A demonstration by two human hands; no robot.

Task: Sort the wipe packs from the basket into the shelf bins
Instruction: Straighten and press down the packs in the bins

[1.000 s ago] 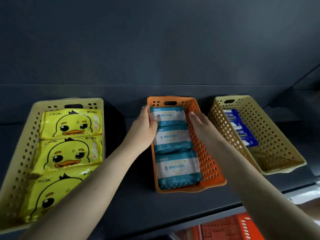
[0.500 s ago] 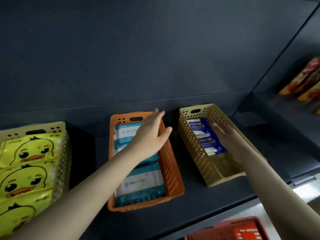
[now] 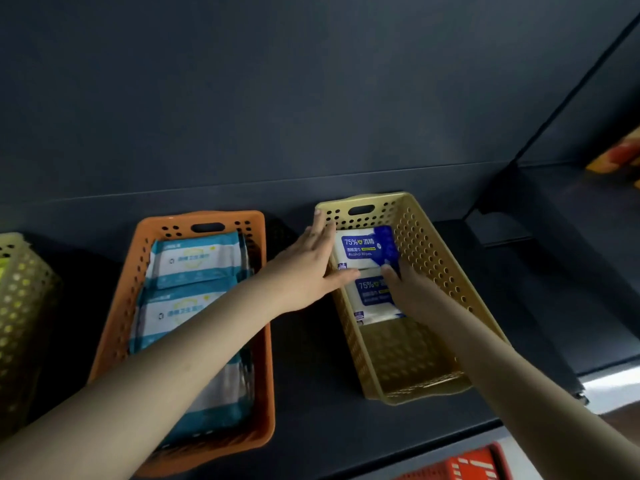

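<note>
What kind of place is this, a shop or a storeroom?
Probably a shop or stockroom: a dark shelf carries an orange bin of teal wipe packs and a tan bin of blue alcohol wipe packs, with a red basket below.

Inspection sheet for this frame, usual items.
Surface: dark grey shelf board, bins standing on it.
Job's things: tan perforated plastic bin holds two blue-and-white alcohol wipe packs; orange perforated plastic bin holds teal-and-white wipe packs; red plastic basket at bottom edge.
Clutter: nothing seen.
Hands: left hand flat against the tan bin's left rim; right hand inside it on the packs, grip unclear.
Cables: nothing seen.
Surroundings: pale yellow perforated bin at left edge; blurred orange-yellow packets on the shelf to the right.
</note>
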